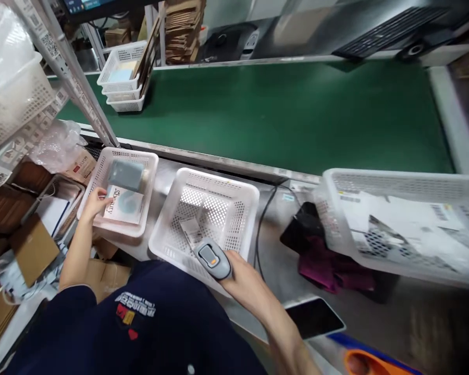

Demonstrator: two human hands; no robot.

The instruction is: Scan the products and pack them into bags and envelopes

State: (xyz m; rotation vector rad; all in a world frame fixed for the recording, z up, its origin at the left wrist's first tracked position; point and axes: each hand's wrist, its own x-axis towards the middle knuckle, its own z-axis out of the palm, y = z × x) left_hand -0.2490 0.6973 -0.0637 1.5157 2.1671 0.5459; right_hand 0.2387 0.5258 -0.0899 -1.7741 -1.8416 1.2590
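My left hand (96, 203) reaches into the left white basket (150, 172). Its fingers are curled on the left edge of a white box (130, 206) printed with "beauty" lettering and a pale blue-green circle. A grey-green packet (125, 174) lies just behind that box. In my right hand (238, 268) is a grey barcode scanner (213, 258) with a small dark panel and an orange button, held over the near side of the middle white basket (250, 208). Inside this basket lies a small white label or slip (190, 229); its print is too blurred to read.
A green conveyor belt (281, 114) runs behind the bench, with stacked baskets (123, 96) on it. At right stands a basket (394, 179) of papers and packets beside purple cloth (324, 265). A phone (316, 316) lies near the front; a black cable (260, 234) crosses the bench.
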